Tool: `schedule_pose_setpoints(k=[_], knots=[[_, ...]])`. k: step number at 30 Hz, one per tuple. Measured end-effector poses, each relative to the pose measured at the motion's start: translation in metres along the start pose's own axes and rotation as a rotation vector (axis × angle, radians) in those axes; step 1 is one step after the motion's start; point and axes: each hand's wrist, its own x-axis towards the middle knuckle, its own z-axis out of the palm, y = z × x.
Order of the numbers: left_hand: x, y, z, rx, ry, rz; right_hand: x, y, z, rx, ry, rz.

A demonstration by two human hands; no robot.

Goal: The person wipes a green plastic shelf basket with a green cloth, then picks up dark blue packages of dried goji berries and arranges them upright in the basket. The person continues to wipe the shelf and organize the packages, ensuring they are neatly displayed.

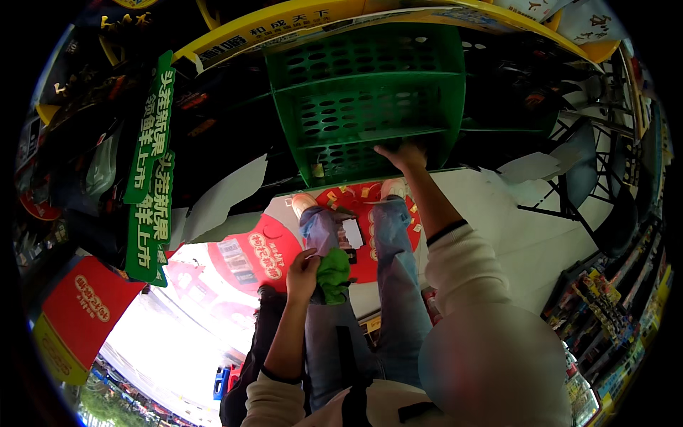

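Note:
A green shelf rack [373, 107] with perforated panels stands before me. My right hand [408, 156] reaches into its lowest compartment, thumb apart, its fingers partly lost in shadow; whether it holds anything there cannot be told. A crumpled green cloth [334, 275] lies over my knee area, against the side of my left hand [302, 275]. The fingers of that hand are bent, and whether they grip the cloth is not clear. A small pale scrap [318, 170] sits at the left of the rack's lowest compartment.
Yellow scraps lie on the red printed mat [364, 197] around my shoes. Green printed signs [149, 176] hang at the left, beside a loose pale sheet [227, 197]. A dark folding chair [581, 165] and packed merchandise racks [608, 304] stand at the right.

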Motion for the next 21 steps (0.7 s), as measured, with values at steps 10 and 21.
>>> schedule_pose_setpoints(k=[10,21], knots=[[0.002,-0.006,0.0,0.053,-0.016,0.012,0.015,-0.01,0.037,-0.017,0.062,0.2],[0.003,-0.011,0.001,0.075,0.034,0.036,-0.038,0.005,-0.035,0.951,-0.224,0.002]])
